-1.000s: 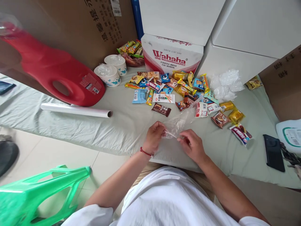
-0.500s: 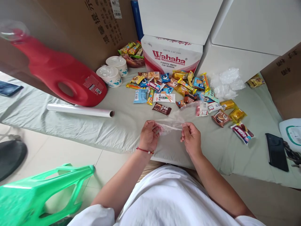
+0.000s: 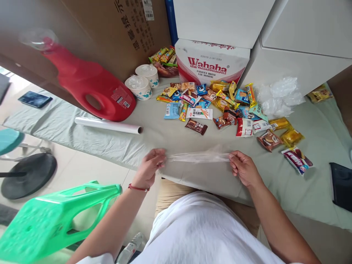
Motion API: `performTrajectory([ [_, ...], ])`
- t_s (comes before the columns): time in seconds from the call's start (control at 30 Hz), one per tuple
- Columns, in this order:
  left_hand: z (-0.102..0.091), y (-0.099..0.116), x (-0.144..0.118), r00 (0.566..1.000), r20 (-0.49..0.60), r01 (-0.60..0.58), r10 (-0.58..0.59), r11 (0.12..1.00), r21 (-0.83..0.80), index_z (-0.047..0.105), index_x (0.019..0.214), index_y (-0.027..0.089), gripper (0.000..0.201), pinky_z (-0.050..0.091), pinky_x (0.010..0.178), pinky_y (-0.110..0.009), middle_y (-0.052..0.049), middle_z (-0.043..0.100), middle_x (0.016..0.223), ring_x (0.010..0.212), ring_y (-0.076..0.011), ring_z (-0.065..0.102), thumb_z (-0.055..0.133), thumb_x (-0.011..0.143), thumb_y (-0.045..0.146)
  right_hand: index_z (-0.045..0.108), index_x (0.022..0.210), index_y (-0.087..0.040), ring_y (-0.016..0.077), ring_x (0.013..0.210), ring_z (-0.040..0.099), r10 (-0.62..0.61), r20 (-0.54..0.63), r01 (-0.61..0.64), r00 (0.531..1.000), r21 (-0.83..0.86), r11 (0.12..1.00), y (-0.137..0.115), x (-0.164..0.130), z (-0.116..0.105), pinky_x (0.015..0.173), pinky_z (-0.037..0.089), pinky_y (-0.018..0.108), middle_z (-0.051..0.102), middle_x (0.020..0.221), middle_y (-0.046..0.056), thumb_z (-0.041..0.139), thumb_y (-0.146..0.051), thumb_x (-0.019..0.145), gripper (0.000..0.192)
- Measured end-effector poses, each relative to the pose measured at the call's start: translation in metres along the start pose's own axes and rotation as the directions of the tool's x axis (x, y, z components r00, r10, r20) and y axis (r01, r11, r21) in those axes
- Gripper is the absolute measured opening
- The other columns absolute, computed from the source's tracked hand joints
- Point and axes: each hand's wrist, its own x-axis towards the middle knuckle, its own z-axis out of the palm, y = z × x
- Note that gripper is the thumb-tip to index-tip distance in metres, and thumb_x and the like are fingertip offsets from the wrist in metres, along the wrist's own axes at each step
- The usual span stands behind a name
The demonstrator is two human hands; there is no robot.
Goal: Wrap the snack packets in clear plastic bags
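Note:
A thin clear plastic cover [image 3: 199,157] is stretched in a taut band between my two hands, above the cloth. My left hand [image 3: 152,165], with a red bracelet at its wrist, pinches one end. The other end is pinched in the fingers of my right hand [image 3: 243,167]. Beyond the cover lies a pile of wrapped snacks [image 3: 209,99]. A brown snack packet [image 3: 196,126] is closest to the stretched plastic. To the right of the pile sits a heap of crumpled clear plastic [image 3: 280,97].
A red jug [image 3: 96,88] with clear plastic over its top stands left, behind a white film roll [image 3: 108,125]. Two paper cups [image 3: 141,90] and a Wahaba-marked carton [image 3: 211,62] line the back. A green stool [image 3: 60,216] stands on the floor; a dark phone [image 3: 341,187] lies right.
My hands have moved apart, left hand leftward and right hand rightward. The plastic between them has gone from loose and bunched to pulled long. The view has shifted somewhat.

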Motion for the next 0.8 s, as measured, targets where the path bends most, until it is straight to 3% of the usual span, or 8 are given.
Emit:
performTrajectory([
  [0.07, 0.0, 0.012, -0.006, 0.945, 0.026, -0.32, 0.327, 0.902, 0.288, 0.073, 0.11, 0.022, 0.043, 0.056, 0.088, -0.041, -0.01, 0.068, 0.114, 0.11, -0.0288, 0.063, 0.074, 0.067, 0.031, 0.066, 0.082, -0.02, 0.0065, 0.039, 0.036, -0.036, 0.035, 0.038, 0.999, -0.082, 0.996, -0.002, 0.002, -0.001, 0.033, 0.036, 0.019, 0.046, 0.05, -0.009, 0.083, -0.059, 0.068, 0.045],
  [0.1, 0.005, 0.019, -0.01, 0.873, 0.133, -0.481, 0.47, 0.78, 0.4, 0.07, 0.122, 0.024, 0.053, 0.051, 0.102, -0.048, -0.011, 0.065, 0.127, 0.125, -0.0328, 0.057, 0.074, 0.07, 0.034, 0.066, 0.084, -0.02, 0.007, 0.039, 0.037, -0.051, 0.057, 0.057, 0.997, -0.115, 0.992, -0.004, 0.003, -0.001, 0.033, 0.037, 0.019, 0.046, 0.051, -0.009, 0.082, -0.06, 0.071, 0.045],
  [0.2, 0.039, 0.029, -0.026, 0.539, 0.617, -0.841, 0.573, 0.328, 0.43, 0.046, 0.153, 0.025, 0.092, 0.017, 0.126, -0.062, -0.016, 0.047, 0.157, 0.151, -0.0417, 0.033, 0.079, 0.073, 0.055, 0.068, 0.088, -0.02, 0.0079, 0.04, 0.04, -0.097, 0.114, 0.118, 0.989, -0.188, 0.975, -0.012, 0.005, 0.0, 0.034, 0.039, 0.02, 0.048, 0.052, -0.008, 0.077, -0.061, 0.078, 0.043],
  [0.3, 0.076, 0.007, -0.038, 0.279, 0.813, -0.952, 0.51, 0.036, 0.304, 0.036, 0.159, 0.022, 0.106, 0.001, 0.126, -0.066, -0.02, 0.042, 0.161, 0.153, -0.0446, 0.028, 0.08, 0.072, 0.065, 0.067, 0.089, -0.021, 0.0082, 0.04, 0.041, -0.128, 0.14, 0.157, 0.982, -0.22, 0.963, -0.019, 0.006, -0.001, 0.035, 0.04, 0.02, 0.049, 0.054, -0.008, 0.073, -0.062, 0.081, 0.042],
  [0.4, 0.09, -0.033, -0.033, 0.21, 0.762, -0.947, 0.612, -0.066, 0.314, 0.055, 0.144, 0.025, 0.058, 0.008, 0.126, -0.063, -0.015, 0.06, 0.147, 0.147, -0.0357, 0.044, 0.071, 0.09, 0.036, 0.066, 0.086, -0.021, 0.0075, 0.04, 0.041, -0.116, 0.135, 0.144, 0.984, -0.22, 0.965, -0.018, 0.008, -0.004, 0.035, 0.039, 0.02, 0.05, 0.055, -0.008, 0.073, -0.06, 0.081, 0.041],
  [0.47, 0.089, -0.052, -0.023, 0.238, 0.71, -0.947, 0.663, -0.004, 0.321, 0.069, 0.121, 0.031, 0.031, 0.02, 0.124, -0.059, -0.008, 0.072, 0.128, 0.135, -0.0303, 0.056, 0.064, 0.093, 0.021, 0.064, 0.083, -0.021, 0.0071, 0.039, 0.04, -0.097, 0.121, 0.12, 0.988, -0.206, 0.971, -0.015, 0.009, -0.007, 0.034, 0.038, 0.019, 0.05, 0.055, -0.008, 0.075, -0.059, 0.079, 0.04],
  [0.57, 0.084, -0.055, -0.011, 0.363, 0.651, -0.93, 0.667, 0.211, 0.302, 0.074, 0.097, 0.03, 0.016, 0.039, 0.112, -0.054, -0.006, 0.077, 0.103, 0.119, -0.0287, 0.064, 0.061, 0.092, 0.021, 0.063, 0.08, -0.02, 0.0067, 0.038, 0.038, -0.069, 0.091, 0.086, 0.993, -0.194, 0.977, -0.01, 0.011, -0.013, 0.033, 0.037, 0.019, 0.048, 0.053, -0.009, 0.078, -0.058, 0.075, 0.041],
  [0.8, 0.093, -0.018, -0.003, 0.82, 0.178, -0.568, 0.544, 0.812, 0.136, 0.056, 0.082, 0.023, 0.025, 0.047, 0.071, -0.028, -0.001, 0.06, 0.076, 0.072, -0.0156, 0.056, 0.05, 0.1, 0.038, 0.062, 0.078, -0.019, 0.0067, 0.04, 0.036, 0.029, 0.167, 0.01, 0.986, -0.225, 0.974, -0.006, 0.006, -0.026, 0.034, 0.037, 0.02, 0.045, 0.052, -0.01, 0.08, -0.061, 0.072, 0.046],
])
